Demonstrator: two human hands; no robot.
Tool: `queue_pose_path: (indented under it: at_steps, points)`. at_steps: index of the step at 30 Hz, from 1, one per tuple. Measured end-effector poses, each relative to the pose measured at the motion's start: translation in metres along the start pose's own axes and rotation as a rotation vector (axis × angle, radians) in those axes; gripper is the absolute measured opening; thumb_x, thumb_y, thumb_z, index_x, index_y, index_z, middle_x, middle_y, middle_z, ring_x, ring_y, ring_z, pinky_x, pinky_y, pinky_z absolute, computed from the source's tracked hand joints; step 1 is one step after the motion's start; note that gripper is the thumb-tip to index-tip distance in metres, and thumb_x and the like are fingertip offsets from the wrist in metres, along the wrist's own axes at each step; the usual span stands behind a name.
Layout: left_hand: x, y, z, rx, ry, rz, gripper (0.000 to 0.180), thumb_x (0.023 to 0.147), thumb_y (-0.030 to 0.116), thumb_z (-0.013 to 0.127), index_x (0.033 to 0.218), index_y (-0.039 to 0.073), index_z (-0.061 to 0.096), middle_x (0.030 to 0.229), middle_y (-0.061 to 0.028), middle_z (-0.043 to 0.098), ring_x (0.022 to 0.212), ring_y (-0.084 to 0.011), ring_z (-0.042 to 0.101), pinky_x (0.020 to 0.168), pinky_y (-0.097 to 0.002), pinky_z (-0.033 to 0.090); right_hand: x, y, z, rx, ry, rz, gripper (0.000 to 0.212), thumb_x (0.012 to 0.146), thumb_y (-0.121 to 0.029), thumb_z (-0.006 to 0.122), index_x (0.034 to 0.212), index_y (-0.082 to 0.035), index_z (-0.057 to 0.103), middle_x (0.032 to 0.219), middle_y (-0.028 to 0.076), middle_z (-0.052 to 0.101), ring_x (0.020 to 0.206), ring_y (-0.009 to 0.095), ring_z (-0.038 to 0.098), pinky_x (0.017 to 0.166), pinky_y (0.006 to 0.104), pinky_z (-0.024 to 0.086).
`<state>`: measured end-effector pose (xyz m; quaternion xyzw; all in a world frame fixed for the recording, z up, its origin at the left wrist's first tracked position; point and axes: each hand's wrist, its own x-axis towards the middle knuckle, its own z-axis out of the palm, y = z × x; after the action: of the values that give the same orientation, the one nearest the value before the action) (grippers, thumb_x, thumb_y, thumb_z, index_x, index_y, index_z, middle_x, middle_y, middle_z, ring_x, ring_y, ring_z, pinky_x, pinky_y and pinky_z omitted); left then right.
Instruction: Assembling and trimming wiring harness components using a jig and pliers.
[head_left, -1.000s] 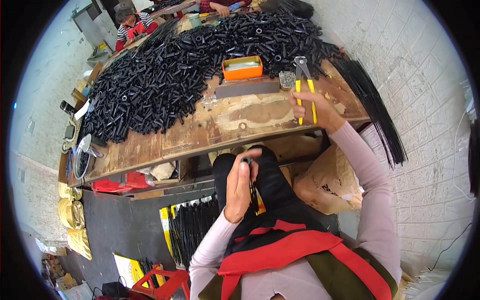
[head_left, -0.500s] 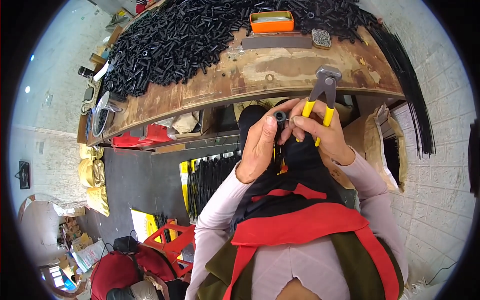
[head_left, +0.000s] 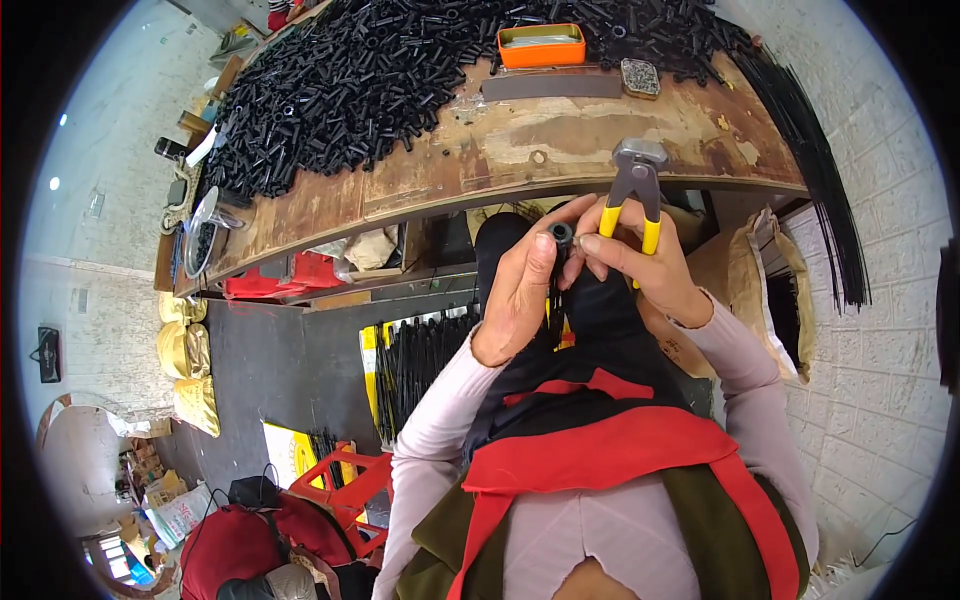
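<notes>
My left hand is closed around a short black tube, its round open end facing up. Below that end, thin black strands hang down between my hands. My right hand holds yellow-handled end-cutting pincers, their grey jaws pointing up and away over the table edge. The handles pass between the fingers of that hand. My right thumb and forefinger are pinched together close beside the tube; whatever lies between their tips is too small to make out.
The wooden table bears a large heap of black tubes. On it also stand an orange tin, a small box of metal bits and a grey bar. Long black rods overhang its right end. A red stool stands lower left.
The pincers have tilted and shifted slightly to the left in my right hand. My left hand and the black tube have barely moved.
</notes>
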<state>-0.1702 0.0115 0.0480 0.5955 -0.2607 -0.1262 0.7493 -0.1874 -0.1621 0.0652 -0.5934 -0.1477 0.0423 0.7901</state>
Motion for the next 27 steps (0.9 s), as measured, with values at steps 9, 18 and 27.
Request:
queue_pose_path:
  at_steps: [9,18,27]
  points:
    - [0.010,-0.008,-0.019,-0.216,0.035,-0.036,0.072,0.104,0.052,0.032,0.145,-0.007,0.032,0.076,-0.0009,0.046,0.067,-0.0095,0.041,0.063,-0.0259,0.036,0.025,-0.012,0.011,-0.299,0.085,0.005,0.006,0.095,-0.007,0.058,0.096,-0.002,0.056,0.082,0.002,0.056,0.064,0.008,0.055,0.060,0.0228,0.042]
    - [0.008,-0.015,-0.017,0.027,0.049,0.018,0.055,0.106,0.048,0.028,0.110,-0.002,0.049,0.068,0.0000,0.041,0.060,-0.0096,0.036,0.057,-0.0247,0.033,-0.009,-0.064,-0.004,-0.758,-0.246,0.505,0.019,0.100,-0.018,0.050,0.104,-0.001,0.058,0.059,0.003,0.058,0.049,0.009,0.053,0.049,0.0244,0.041]
    - [0.009,-0.016,-0.026,-0.110,-0.077,-0.057,0.051,0.106,0.049,0.028,0.102,0.003,0.050,0.071,0.0018,0.042,0.064,-0.0074,0.034,0.058,-0.0228,0.029,-0.006,-0.064,-0.020,-0.597,-0.336,0.471,0.035,0.101,-0.027,0.050,0.125,-0.001,0.053,0.077,0.008,0.065,0.069,0.014,0.065,0.064,0.0280,0.051]
